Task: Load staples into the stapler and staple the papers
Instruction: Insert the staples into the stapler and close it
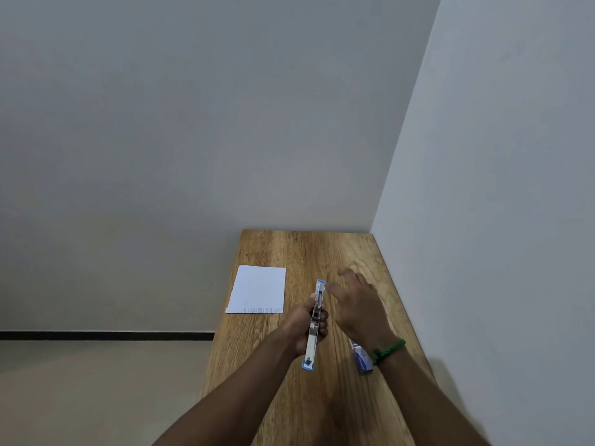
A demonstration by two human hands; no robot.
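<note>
While the left hand (304, 326) grips the stapler (315, 323) around its middle, the tool is held lengthwise above the wooden table (322, 397), its far blue tip pointing away from the person and its near blue end toward the body; the fingers of this hand are curled and pressed around the metal body, which appears hinged open so that the staple channel faces up; this hold likely steadies the magazine for loading. The right hand (357, 304) hovers just beside the far end of the stapler; its fingers are loosely spread and slightly blurred, and whether a staple strip is pinched between them cannot be told; a green band (388, 350) sits on that wrist. Partly hidden under the right wrist, a small blue-and-white box (362, 360), probably the staple box, lies on the table near the right edge; its position close to the working hand keeps supply within short reach. The papers (257, 289) lie flat at the left edge of the table, well apart from both hands; they are untouched, with a printed line of marks along the near edge. Judged from this arrangement, the loading step is in hand and stapling has not begun; the next move calls for aligning a strip with the open channel, then closing the top; a misaligned strip could jam the channel.
</note>
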